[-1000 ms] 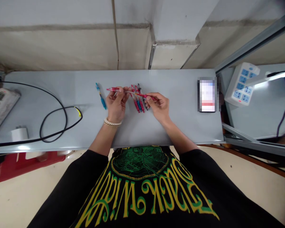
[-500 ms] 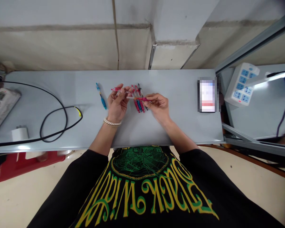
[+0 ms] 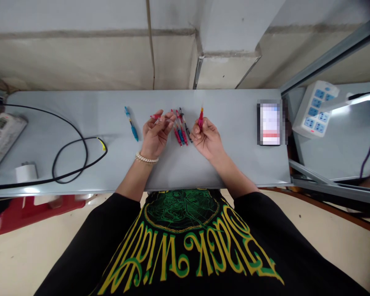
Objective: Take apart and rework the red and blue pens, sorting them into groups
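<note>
My left hand (image 3: pixel 156 133) pinches a clear pen barrel with a red end (image 3: pixel 156 116), held above the grey table. Between the fingers of my right hand (image 3: pixel 207 137) is a pink pen part (image 3: pixel 200 120), with an orange piece and a thin pale refill pointing away from me. Between the two hands, several pens (image 3: pixel 181 130) in red, blue and black lie side by side on the table. A blue pen (image 3: pixel 131 124) lies apart from them, left of my left hand.
On the grey table (image 3: pixel 240 164) a phone (image 3: pixel 270 123) lies at the right. Looped black cable (image 3: pixel 85 152), a white adapter (image 3: pixel 26 172) and a power strip (image 3: pixel 4 137) are at the left. Another power strip (image 3: pixel 316 109) stands beyond the metal frame.
My right hand has turned the pink part from pointing left to pointing away from me, and moved it clear of the left hand. My left hand has tilted its barrel slightly.
</note>
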`<state>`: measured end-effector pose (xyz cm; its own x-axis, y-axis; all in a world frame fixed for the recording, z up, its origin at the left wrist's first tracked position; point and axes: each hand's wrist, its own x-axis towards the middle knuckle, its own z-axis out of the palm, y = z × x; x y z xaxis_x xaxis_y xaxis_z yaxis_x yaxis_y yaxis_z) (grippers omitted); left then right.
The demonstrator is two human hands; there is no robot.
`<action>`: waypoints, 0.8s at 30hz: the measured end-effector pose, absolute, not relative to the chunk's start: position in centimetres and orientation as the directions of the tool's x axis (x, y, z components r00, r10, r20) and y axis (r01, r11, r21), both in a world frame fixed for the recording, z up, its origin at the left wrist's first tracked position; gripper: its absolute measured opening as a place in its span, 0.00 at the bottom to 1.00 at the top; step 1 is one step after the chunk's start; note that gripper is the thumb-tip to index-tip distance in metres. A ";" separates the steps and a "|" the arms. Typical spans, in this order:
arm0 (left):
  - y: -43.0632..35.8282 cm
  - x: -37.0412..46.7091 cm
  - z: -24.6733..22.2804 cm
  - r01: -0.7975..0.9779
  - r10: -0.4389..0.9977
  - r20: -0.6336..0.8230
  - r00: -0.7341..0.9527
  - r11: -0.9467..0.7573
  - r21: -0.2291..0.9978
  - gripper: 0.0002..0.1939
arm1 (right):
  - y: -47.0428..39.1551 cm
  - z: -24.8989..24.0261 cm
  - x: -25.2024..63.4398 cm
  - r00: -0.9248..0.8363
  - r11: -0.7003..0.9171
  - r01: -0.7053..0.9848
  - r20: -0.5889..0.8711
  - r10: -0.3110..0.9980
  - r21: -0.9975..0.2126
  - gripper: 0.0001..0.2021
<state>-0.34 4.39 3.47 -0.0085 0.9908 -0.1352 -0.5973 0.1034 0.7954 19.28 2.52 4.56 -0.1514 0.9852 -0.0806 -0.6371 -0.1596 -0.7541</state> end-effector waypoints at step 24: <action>4.9 -1.4 2.2 -0.574 0.997 -0.076 0.010 0.068 0.816 0.28 | 2.5 4.1 19.3 -0.103 -0.152 -0.608 -0.113 0.988 -0.779 0.19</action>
